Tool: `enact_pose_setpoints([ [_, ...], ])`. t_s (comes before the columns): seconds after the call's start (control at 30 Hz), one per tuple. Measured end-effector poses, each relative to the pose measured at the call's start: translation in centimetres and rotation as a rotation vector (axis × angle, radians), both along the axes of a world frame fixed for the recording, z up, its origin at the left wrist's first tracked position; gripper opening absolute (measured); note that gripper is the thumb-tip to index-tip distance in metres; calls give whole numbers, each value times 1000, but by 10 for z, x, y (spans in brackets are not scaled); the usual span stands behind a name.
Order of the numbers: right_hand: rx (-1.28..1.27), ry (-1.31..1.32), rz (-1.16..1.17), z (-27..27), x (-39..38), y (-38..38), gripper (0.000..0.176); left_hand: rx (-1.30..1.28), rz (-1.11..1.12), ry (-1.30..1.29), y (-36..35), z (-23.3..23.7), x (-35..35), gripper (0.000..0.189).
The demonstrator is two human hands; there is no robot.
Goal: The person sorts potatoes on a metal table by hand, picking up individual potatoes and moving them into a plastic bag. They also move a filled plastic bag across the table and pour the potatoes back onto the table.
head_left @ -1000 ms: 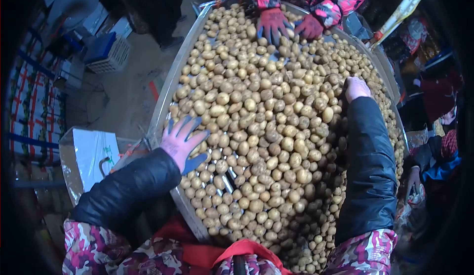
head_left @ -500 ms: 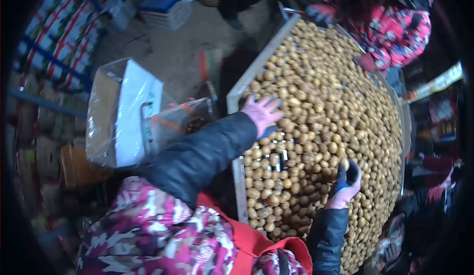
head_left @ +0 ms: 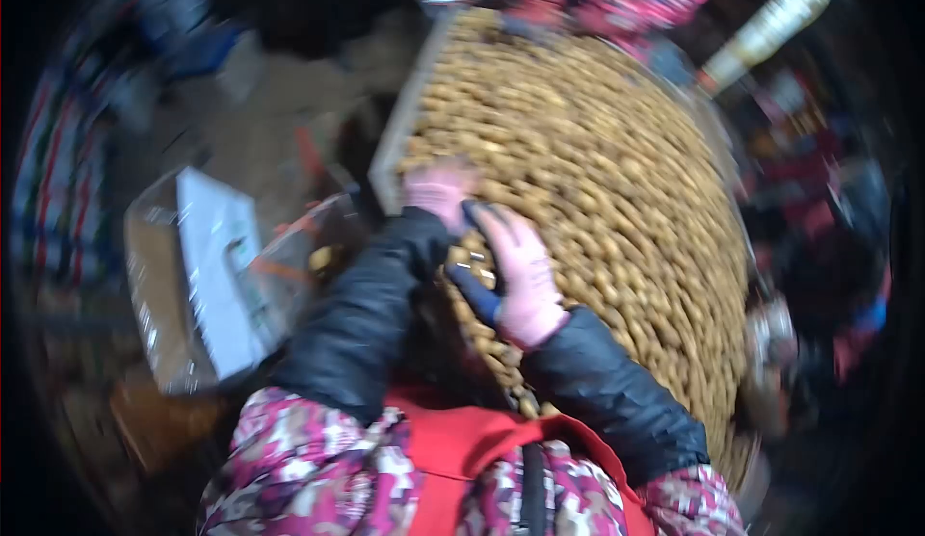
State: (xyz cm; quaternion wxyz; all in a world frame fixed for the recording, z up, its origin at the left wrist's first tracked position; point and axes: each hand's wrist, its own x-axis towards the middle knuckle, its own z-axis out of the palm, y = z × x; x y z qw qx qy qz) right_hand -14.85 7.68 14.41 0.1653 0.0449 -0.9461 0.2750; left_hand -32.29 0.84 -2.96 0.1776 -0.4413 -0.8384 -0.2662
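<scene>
Round tan-brown pieces of produce, walnut-like in shape, cover a framed sorting table. My left hand, in a pink glove, reaches over the pieces at the table's left edge; its fingers are smeared by motion. Close beside it on the right is my right hand, gloved in pink with a dark blue palm side. Its thumb and fingers are spread apart above several pieces and a shiny gap in the layer. The right fingertips come up near the left wrist.
A plastic-lined white carton stands left of the table, with a clear plastic bag beside it. Across the far end, another person in a pink patterned jacket leans in. Stacked printed boxes line the far left.
My right hand has moved left across the table, from where it pinched a single piece, to beside my left hand. The head view has turned, blurring the scene.
</scene>
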Motion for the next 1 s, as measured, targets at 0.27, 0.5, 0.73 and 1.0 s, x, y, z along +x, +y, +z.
enact_pose_setpoints([
  [0.27, 189, -220, -842, -54, 293, 90, 77, -182, 470, -52, -8, -10, 0, 77],
  [0.5, 230, -423, -1543, -79, 489, 83, 112, -87, 972, -398, -29, -29, 1, 90],
  [0.73, 114, -279, -1561, -99, 430, 173, 139, 208, 926, -624, -50, -83, -44, 89],
  [1.0, 67, -112, -1350, -98, 348, 255, 135, -26, 1035, -640, -47, -47, -19, 91],
])
